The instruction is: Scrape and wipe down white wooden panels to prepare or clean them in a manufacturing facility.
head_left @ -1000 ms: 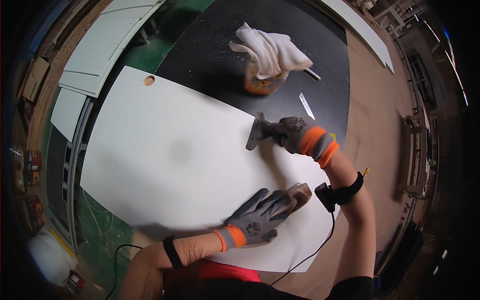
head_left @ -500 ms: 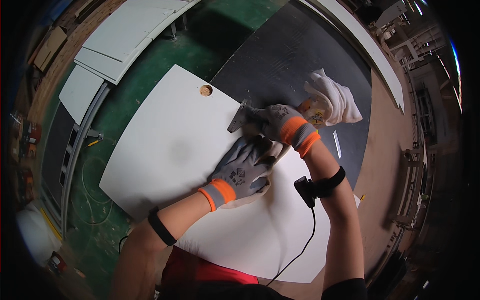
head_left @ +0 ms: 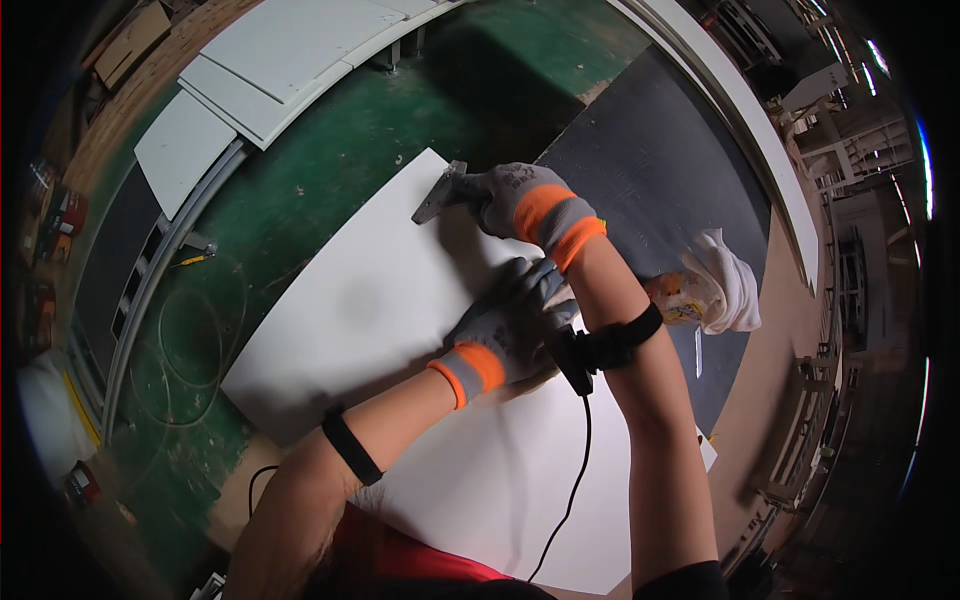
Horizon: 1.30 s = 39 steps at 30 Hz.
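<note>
A white panel (head_left: 340,310) with a curved left edge lies in front of me. Over its far corner, my right hand (head_left: 510,200), in a grey glove with an orange cuff, is closed round a flat dark scraper (head_left: 438,195). The blade points left, close to the panel's far end. Nearer to me, my left hand (head_left: 505,335), gloved alike, presses on the panel's middle with a pale cloth (head_left: 530,385) bunched beneath it. My right forearm and a strapped-on black device hide part of that hand and cloth.
Right of my forearm, a container with an orange-yellow label (head_left: 675,295) and a white cloth (head_left: 730,290) lie on a dark board (head_left: 660,160). More white panels (head_left: 290,50) rest on a metal frame at far left. The floor (head_left: 480,110) is green.
My right hand has carried the scraper away from my left hand to the panel's far corner, covering where a round hole showed. The view has shifted; my left hand stays on the cloth.
</note>
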Each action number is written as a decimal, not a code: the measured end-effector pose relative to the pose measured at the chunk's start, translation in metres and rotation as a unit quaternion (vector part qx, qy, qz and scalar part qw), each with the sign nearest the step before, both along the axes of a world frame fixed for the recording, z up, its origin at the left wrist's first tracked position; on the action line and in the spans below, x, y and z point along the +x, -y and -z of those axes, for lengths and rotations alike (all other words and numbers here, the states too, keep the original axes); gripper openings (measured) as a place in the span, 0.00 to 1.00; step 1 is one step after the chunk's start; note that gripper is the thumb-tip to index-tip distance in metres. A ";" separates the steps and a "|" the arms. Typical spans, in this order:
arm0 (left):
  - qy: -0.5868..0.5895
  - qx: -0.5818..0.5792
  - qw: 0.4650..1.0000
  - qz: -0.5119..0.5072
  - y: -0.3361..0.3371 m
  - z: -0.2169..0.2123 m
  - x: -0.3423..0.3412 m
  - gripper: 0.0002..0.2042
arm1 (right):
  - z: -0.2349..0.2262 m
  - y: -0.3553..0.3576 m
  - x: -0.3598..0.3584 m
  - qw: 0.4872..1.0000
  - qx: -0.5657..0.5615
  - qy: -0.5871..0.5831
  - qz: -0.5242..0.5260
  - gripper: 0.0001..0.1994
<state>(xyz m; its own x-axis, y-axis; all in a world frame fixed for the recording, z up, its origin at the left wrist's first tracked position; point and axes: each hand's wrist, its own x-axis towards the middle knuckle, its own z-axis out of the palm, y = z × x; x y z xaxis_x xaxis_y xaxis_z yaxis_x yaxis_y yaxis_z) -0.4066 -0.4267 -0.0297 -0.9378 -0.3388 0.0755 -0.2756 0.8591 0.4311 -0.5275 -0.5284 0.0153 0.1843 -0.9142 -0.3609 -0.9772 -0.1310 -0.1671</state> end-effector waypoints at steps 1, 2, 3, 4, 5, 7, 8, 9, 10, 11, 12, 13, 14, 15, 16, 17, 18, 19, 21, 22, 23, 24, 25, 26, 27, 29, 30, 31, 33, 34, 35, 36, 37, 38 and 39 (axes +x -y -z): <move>0.005 -0.003 1.000 -0.008 0.007 0.007 0.005 0.25 | -0.007 0.018 0.015 0.995 0.080 -0.005 0.061 0.14; -0.025 -0.021 0.999 -0.038 0.014 0.011 0.006 0.25 | -0.016 0.030 0.023 0.992 0.092 -0.027 0.077 0.14; -0.055 -0.040 0.995 -0.067 0.021 0.015 0.008 0.25 | -0.023 0.037 0.031 0.989 0.103 -0.049 0.092 0.13; -0.021 -0.063 0.996 -0.067 0.030 0.006 0.009 0.25 | -0.026 0.038 0.031 0.989 0.100 -0.056 0.095 0.13; -0.077 -0.111 0.987 -0.092 0.042 0.003 0.015 0.24 | -0.023 0.039 0.031 0.993 0.074 -0.042 0.086 0.14; 0.040 -0.036 0.997 -0.054 0.058 -0.027 0.019 0.23 | -0.012 0.035 0.022 0.995 0.046 -0.034 0.082 0.15; 0.085 -0.004 0.995 -0.059 0.066 -0.028 0.023 0.21 | -0.007 0.029 0.020 0.996 -0.036 0.023 0.077 0.16; 0.009 0.001 0.995 -0.098 0.069 -0.012 0.028 0.21 | -0.004 0.022 0.015 0.987 -0.118 0.079 0.072 0.18; 0.008 -0.057 0.992 -0.116 0.074 -0.010 0.033 0.21 | -0.023 0.008 0.022 0.973 -0.109 0.128 0.156 0.21; 0.003 -0.111 0.986 -0.128 0.079 -0.010 0.031 0.21 | -0.026 -0.008 0.014 0.973 -0.110 0.121 0.163 0.21; -0.066 -0.115 0.980 -0.148 0.085 -0.008 0.028 0.22 | -0.029 -0.027 0.002 0.941 -0.169 0.210 0.204 0.21; -0.126 -0.119 0.970 -0.170 0.094 -0.004 0.032 0.23 | -0.027 -0.046 -0.005 0.895 -0.224 0.303 0.239 0.21; -0.039 -0.099 0.982 -0.159 0.106 -0.019 0.029 0.22 | -0.036 -0.073 -0.014 0.888 -0.235 0.302 0.253 0.22; -0.106 -0.209 0.930 -0.283 0.138 0.043 0.044 0.19 | -0.047 -0.098 -0.010 0.881 -0.244 0.315 0.255 0.22; -0.128 -0.134 0.931 -0.314 0.159 0.048 0.051 0.20 | -0.047 -0.130 -0.021 0.883 -0.244 0.299 0.269 0.23; -0.134 0.023 0.880 -0.455 0.184 0.051 0.076 0.24 | -0.056 -0.162 -0.023 0.881 -0.250 0.296 0.270 0.23; -0.054 0.189 0.872 -0.449 0.177 0.021 0.093 0.30 | -0.061 -0.202 -0.033 0.861 -0.240 0.302 0.332 0.23; 0.068 0.160 0.794 -0.583 0.247 0.075 0.192 0.30 | -0.069 -0.227 -0.021 0.838 -0.231 0.348 0.351 0.24; 0.039 0.142 0.825 -0.546 0.262 0.102 0.256 0.21 | -0.054 -0.313 -0.042 0.751 -0.289 0.395 0.444 0.26; -0.101 0.180 0.823 -0.528 0.243 0.095 0.245 0.19 | -0.051 -0.356 -0.043 0.713 -0.297 0.387 0.504 0.26; -0.234 0.228 0.804 -0.496 0.221 0.089 0.224 0.17 | -0.055 -0.395 -0.040 0.668 -0.307 0.370 0.567 0.27; -0.257 0.221 0.827 -0.448 0.198 0.083 0.203 0.18 | -0.057 -0.425 -0.036 0.637 -0.318 0.341 0.614 0.26; -0.283 0.191 0.848 -0.406 0.181 0.061 0.201 0.18 | -0.057 -0.446 -0.026 0.601 -0.328 0.334 0.648 0.26; -0.332 0.327 0.810 -0.354 0.185 0.072 0.219 0.20 | -0.057 -0.460 -0.017 0.571 -0.344 0.345 0.661 0.26; -0.233 0.184 0.894 -0.334 0.163 0.062 0.200 0.20 | -0.054 -0.478 -0.011 0.556 -0.349 0.337 0.675 0.26; -0.143 -0.012 0.950 -0.277 0.122 0.054 0.149 0.22 | -0.055 -0.504 0.000 0.503 -0.376 0.328 0.706 0.26; -0.064 -0.086 0.945 -0.309 0.085 0.041 0.113 0.23 | -0.054 -0.522 0.005 0.482 -0.388 0.328 0.714 0.26; -0.064 -0.091 0.950 -0.291 0.070 0.035 0.093 0.23 | -0.055 -0.533 0.009 0.466 -0.394 0.326 0.722 0.26; -0.046 -0.113 0.957 -0.264 0.037 0.032 0.054 0.24 | -0.058 -0.555 0.020 0.478 -0.413 0.319 0.707 0.27; -0.036 -0.091 0.968 -0.229 0.003 0.033 0.027 0.25 | -0.057 -0.574 0.025 0.471 -0.416 0.309 0.714 0.27; -0.039 -0.113 0.973 -0.195 -0.024 0.036 0.009 0.26 | -0.053 -0.593 0.030 0.462 -0.432 0.329 0.701 0.27; -0.043 -0.114 0.980 -0.159 -0.055 0.038 -0.009 0.26 | -0.053 -0.611 0.037 0.449 -0.434 0.325 0.710 0.28; -0.045 -0.114 0.985 -0.121 -0.094 0.038 -0.028 0.25 | -0.053 -0.631 0.045 0.436 -0.435 0.320 0.720 0.28; -0.043 -0.113 0.989 -0.085 -0.137 0.037 -0.050 0.26 | -0.051 -0.651 0.053 0.405 -0.449 0.315 0.731 0.26; -0.040 -0.110 0.992 -0.047 -0.183 0.035 -0.072 0.26 | -0.050 -0.672 0.062 0.390 -0.456 0.304 0.740 0.26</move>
<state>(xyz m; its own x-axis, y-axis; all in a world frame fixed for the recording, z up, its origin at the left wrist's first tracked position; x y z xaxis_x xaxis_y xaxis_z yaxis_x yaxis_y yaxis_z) -0.4784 -0.2441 -0.0651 -0.8914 -0.3910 0.2293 -0.3311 0.9072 0.2595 -0.4656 0.1436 0.0653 -0.9907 0.1209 -0.0619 0.0881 0.2249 -0.9704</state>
